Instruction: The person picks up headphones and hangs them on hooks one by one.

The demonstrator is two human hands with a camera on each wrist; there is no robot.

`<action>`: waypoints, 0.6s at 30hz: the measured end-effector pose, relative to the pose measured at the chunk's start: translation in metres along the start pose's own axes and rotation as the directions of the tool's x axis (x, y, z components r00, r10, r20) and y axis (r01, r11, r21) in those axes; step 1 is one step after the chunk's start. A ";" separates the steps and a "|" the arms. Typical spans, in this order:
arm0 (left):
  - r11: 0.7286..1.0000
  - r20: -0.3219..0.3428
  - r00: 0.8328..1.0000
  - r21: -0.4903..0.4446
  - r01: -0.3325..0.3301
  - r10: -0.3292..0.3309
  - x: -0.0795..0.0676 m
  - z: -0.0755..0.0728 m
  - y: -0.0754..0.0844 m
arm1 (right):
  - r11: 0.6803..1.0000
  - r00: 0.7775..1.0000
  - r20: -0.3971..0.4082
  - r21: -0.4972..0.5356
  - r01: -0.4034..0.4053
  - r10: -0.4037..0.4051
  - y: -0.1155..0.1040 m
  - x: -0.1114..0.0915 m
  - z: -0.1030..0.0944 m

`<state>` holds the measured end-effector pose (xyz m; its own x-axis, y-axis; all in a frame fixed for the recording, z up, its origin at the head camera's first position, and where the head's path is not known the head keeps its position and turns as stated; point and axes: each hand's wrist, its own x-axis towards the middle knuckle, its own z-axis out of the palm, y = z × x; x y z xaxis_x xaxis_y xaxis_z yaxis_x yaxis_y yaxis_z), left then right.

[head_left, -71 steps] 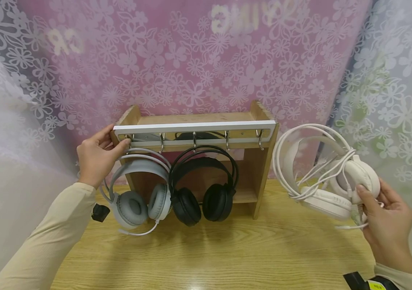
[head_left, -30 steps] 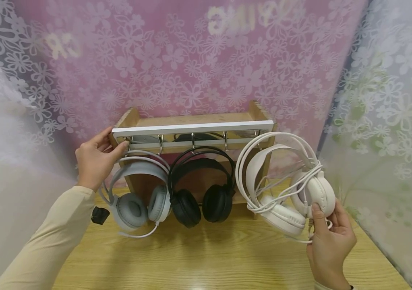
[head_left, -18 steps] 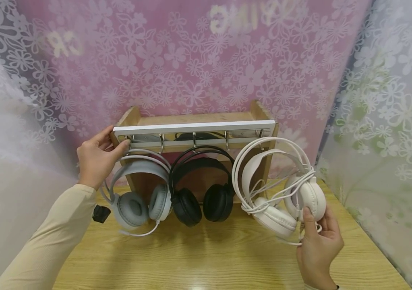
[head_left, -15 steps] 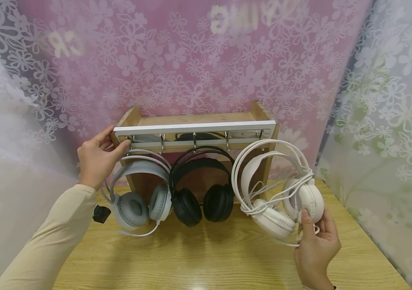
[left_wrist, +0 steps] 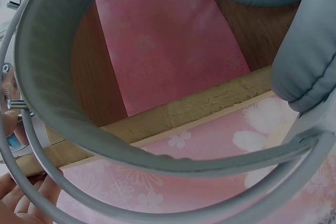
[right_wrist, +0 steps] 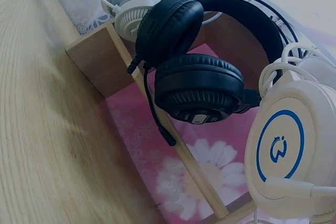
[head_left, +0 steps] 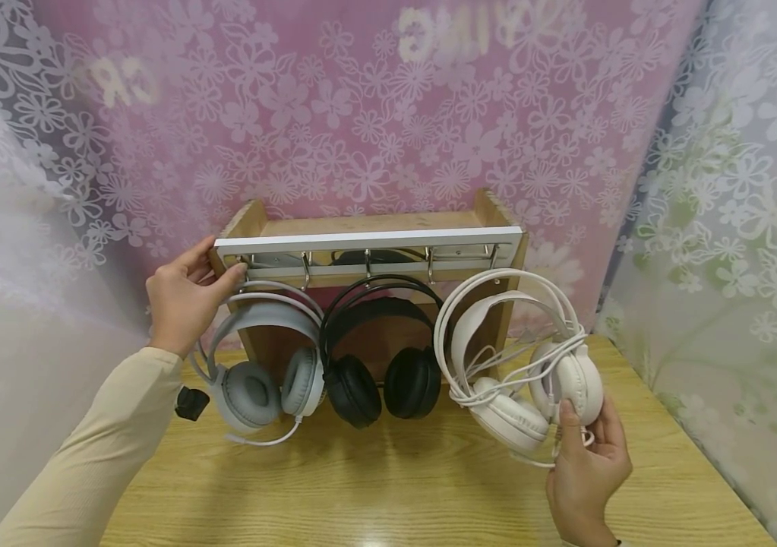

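Note:
My right hand [head_left: 586, 479] holds a white headset [head_left: 581, 384] by its right ear cup, thumb in front, its cable wound round it. The headset is tilted, its headband overlapping the right end of the wooden rack [head_left: 504, 319] just below the last hook [head_left: 494, 258]. In the right wrist view the cup's blue logo [right_wrist: 278, 149] shows close up. My left hand [head_left: 186, 296] grips the rack's left end, thumb on the front rail [head_left: 361, 241]. Beside it a grey headset [head_left: 251, 395] with a microphone hangs from a hook; a black headset [head_left: 354, 391] hangs at the middle.
The rack stands on a wood-grain table [head_left: 361, 486] against a pink flowered backdrop [head_left: 361, 114]. Pale flowered sheets [head_left: 723, 251] close off both sides. Metal hooks [head_left: 431, 266] line the rail, one bare between the black and white headsets.
My right hand has brought the white headset leftward from the far right to the rack's right end, lately easing slightly down and left. My left hand keeps its grip on the rack.

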<state>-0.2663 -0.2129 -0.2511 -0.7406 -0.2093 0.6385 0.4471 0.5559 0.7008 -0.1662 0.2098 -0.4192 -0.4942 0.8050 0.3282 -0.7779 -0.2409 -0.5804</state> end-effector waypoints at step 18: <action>1.000 0.012 1.000 -0.009 0.015 -0.015 0.000 -0.001 0.000 | 0.994 0.994 0.051 -0.064 -0.093 0.096 0.012 -0.004 -0.010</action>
<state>-0.2661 -0.2136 -0.2513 -0.7533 -0.2083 0.6238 0.4403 0.5449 0.7136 -0.1699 0.2090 -0.4350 -0.5862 0.7491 0.3085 -0.7018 -0.2793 -0.6553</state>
